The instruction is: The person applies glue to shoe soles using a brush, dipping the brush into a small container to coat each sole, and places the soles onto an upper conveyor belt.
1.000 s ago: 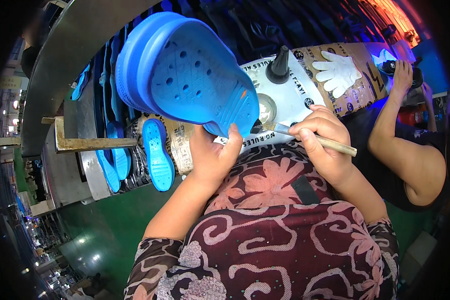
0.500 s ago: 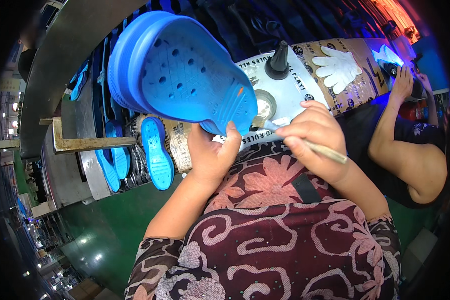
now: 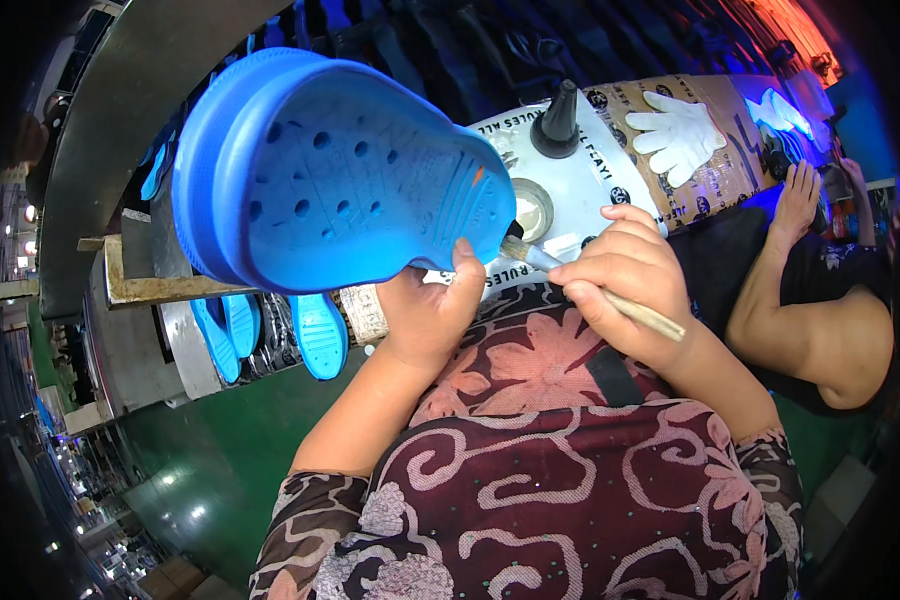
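A large blue foam clog, with round holes in its footbed, hangs tilted above the table. My left hand is closed on its narrow end, thumb on top and the other fingers hidden beneath. My right hand grips a paintbrush by its wooden handle. The bristles are at the clog's narrow end, beside the rim. Just beyond them, a small round dish of pale contents sits on the white printed sheet.
A black cone-shaped object and a white glove lie past the dish. Blue soles rest at the left near a wooden bar. A co-worker's arm is at the right; a metal ledge curves at upper left.
The clog's wide end has swung down and left, now covering part of a blue sole. The brush tip has shifted slightly left against the narrow end. The co-worker's hand has moved a little.
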